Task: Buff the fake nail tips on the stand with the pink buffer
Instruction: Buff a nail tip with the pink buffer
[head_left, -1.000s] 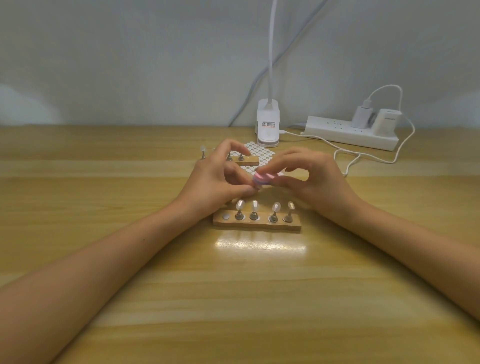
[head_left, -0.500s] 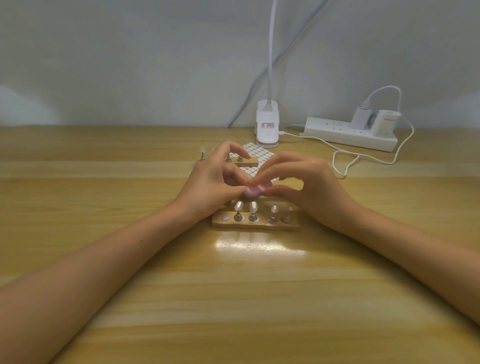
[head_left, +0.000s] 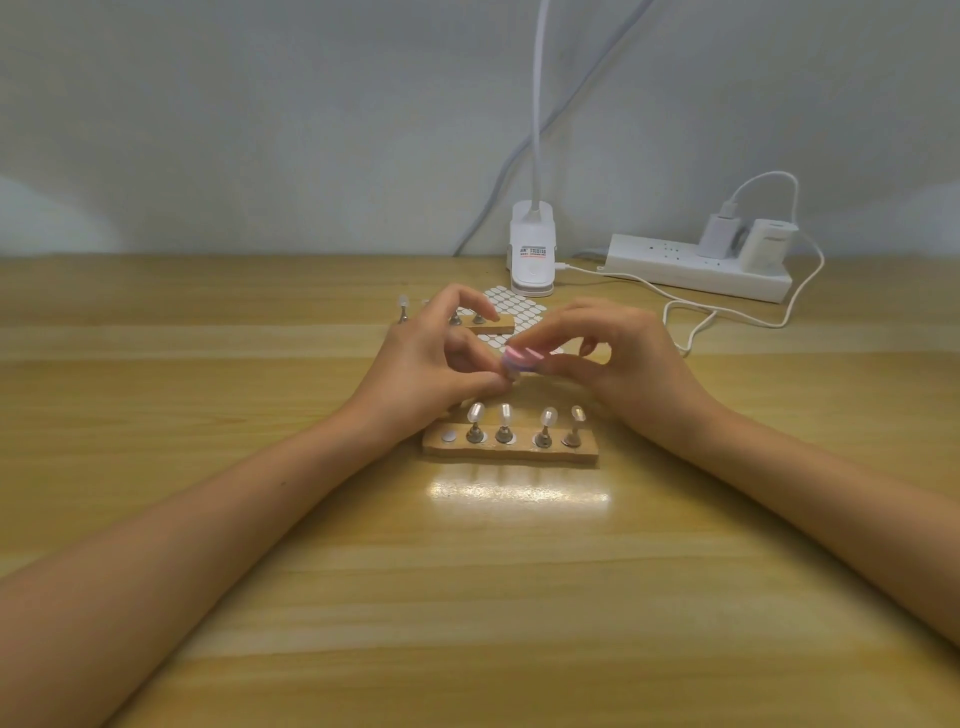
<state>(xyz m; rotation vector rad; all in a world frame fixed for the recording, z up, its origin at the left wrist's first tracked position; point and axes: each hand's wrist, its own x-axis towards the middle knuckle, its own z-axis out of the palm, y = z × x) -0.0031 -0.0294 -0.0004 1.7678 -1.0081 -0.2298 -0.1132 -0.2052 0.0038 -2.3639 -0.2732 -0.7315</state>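
Note:
A wooden stand (head_left: 511, 451) lies in the middle of the table with several pale nail tips (head_left: 505, 414) upright on metal pins; its leftmost spot has no pin. Just above and behind it, my right hand (head_left: 618, 358) pinches the small pink buffer (head_left: 521, 361) between thumb and fingers. My left hand (head_left: 431, 364) meets it from the left, its thumb and fingers pinched on something small under the buffer; the buffer hides what that is.
A second wooden stand (head_left: 491, 325) with pins lies behind my left hand, on a white sticker sheet (head_left: 514, 306). One loose pin with a tip (head_left: 402, 307) stands to its left. A lamp base (head_left: 532, 254), power strip (head_left: 696, 267) and cable sit at the back.
The buffer in my right hand dipped toward the stand half a second ago and has risen again, shifting slightly right. My left hand has stayed almost in place.

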